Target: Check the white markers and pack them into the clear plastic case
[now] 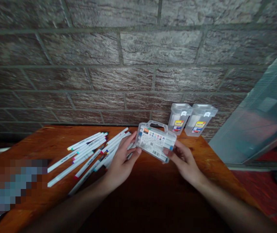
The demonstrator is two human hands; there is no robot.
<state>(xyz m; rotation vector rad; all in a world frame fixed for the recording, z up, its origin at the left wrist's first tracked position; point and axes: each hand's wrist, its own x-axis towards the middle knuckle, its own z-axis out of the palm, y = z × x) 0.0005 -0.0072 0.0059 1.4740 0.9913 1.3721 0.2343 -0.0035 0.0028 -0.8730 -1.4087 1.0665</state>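
Note:
Between my two hands is a clear plastic marker case [153,144] with a handle on top and a printed white label facing me. White markers show through its walls. My left hand [122,158] grips its left end, thumb at the lower corner. The right end is held by my right hand [183,160], with the thumb on the front and the other fingers behind. Several loose white markers [87,161] with coloured ends lie in a spread pile on the table, left of my left hand and partly behind it.
Two clear plastic containers [199,121] with yellow labels stand side by side at the wooden table's [148,191] back right. A brick-patterned wall [138,74] rises along the back edge. A translucent panel [252,110] stands at the right. The lower left is pixelated.

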